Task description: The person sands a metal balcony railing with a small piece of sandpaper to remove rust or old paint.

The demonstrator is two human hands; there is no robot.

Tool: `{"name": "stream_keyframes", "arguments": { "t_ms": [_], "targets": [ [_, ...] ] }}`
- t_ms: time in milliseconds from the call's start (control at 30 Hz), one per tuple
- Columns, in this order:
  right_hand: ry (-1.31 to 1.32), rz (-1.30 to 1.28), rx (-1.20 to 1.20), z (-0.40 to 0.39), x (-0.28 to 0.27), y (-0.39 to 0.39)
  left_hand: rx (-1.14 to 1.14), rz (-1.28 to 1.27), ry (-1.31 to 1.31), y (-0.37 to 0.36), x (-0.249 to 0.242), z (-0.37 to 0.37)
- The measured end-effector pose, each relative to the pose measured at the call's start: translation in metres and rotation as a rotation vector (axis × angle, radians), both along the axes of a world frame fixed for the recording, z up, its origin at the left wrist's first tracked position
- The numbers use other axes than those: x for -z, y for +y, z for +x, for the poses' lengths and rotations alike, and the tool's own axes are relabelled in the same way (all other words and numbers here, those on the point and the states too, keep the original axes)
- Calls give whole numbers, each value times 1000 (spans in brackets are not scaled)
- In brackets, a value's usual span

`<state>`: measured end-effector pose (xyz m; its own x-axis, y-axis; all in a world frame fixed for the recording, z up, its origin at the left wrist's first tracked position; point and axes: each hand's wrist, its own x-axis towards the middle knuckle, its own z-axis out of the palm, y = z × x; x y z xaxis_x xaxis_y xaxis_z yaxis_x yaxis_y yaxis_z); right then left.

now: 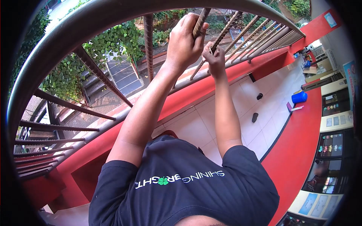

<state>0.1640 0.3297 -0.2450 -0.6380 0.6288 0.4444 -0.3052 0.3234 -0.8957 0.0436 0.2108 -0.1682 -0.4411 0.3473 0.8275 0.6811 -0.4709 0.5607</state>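
Note:
My left hand (pixel 185 42) is closed around a ribbed metal bar (pixel 201 22) of the railing, near its upper end. Just to the right and lower, my right hand (pixel 216 62) is closed at the neighbouring ribbed bar (pixel 227 29). Between its fingers and that bar shows a small, pale, folded-looking piece (pixel 212 49), perhaps cloth or paper; its kind I cannot make out. Above both hands curves the thick grey top rail (pixel 124 12). Both arms reach forward from a dark T-shirt (pixel 188 162).
A red ledge (pixel 181 94) runs beneath the railing. Two dark slippers (pixel 255 117) lie apart on the tiled floor (pixel 226 113). Farther right stand a blue bucket (pixel 299 97) and a red wall band (pixel 298 139). Plants (pixel 113 41) and steps lie beyond the bars.

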Motion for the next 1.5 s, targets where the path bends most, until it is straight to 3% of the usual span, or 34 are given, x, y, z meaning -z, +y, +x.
{"name": "stream_keyframes", "arguments": {
  "t_ms": [67, 167, 367, 567, 633, 767, 833, 1000, 1167, 1267, 1367, 1433, 1500],
  "targets": [
    [49, -42, 20, 1, -28, -4, -14, -1, 5, -1, 0, 1],
    [150, -16, 83, -2, -19, -25, -32, 0, 10, 1, 1, 0],
    [115, -13, 67, 0, -11, -14, -20, 10, 14, -1, 1, 0],
    [119, 115, 114, 3, -67, -19, -35, -9, 12, -4, 4, 6],
    [-57, 315, 247, 17, -46, -19, -31, 9, -12, -4, 5, 6],
    [-25, 237, 265, 20, 1, -10, -19, 11, 5, 0, 1, 0],
    [-199, 419, 451, 27, -26, -15, -15, 17, -22, 0, 1, 2],
    [-143, 422, 726, 37, -17, -14, -30, 30, -33, 3, 3, 3],
    [-101, 388, 786, 26, -19, -30, -34, 23, -21, 1, 2, 3],
    [50, 481, 858, 20, -54, -33, -38, 22, -16, 2, 2, 3],
    [-58, 426, 861, 22, -38, -37, -47, 21, -17, 1, 4, 5],
    [-176, 287, 784, 28, 34, -24, -25, 56, -26, 4, 3, 3],
    [-183, 243, 735, 29, 35, -33, -19, 38, -12, 3, 2, 2]
  ]
}}
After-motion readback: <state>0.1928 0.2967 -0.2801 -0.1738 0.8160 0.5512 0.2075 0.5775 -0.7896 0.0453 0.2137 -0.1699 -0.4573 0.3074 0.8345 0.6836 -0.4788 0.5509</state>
